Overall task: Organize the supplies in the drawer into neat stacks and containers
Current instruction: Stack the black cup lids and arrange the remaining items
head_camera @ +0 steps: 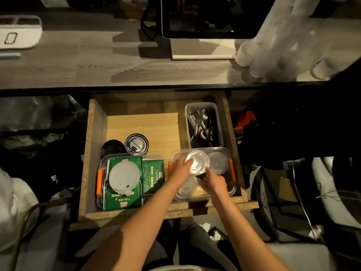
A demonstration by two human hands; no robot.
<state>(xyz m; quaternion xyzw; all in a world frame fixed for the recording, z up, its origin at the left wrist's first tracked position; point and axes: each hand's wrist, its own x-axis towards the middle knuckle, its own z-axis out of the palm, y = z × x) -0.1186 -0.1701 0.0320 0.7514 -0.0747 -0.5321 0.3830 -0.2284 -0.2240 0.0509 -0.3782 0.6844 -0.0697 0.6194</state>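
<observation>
Inside right bin: clear lids, left hand gripping.

— What's in the open wooden drawer?

— Near left, a clear bin of green packets under a white lid; two black lids just behind.

— And right?

— A clear bin of clear lids (stacked, roughly); behind it a tub of cutlery.
</observation>
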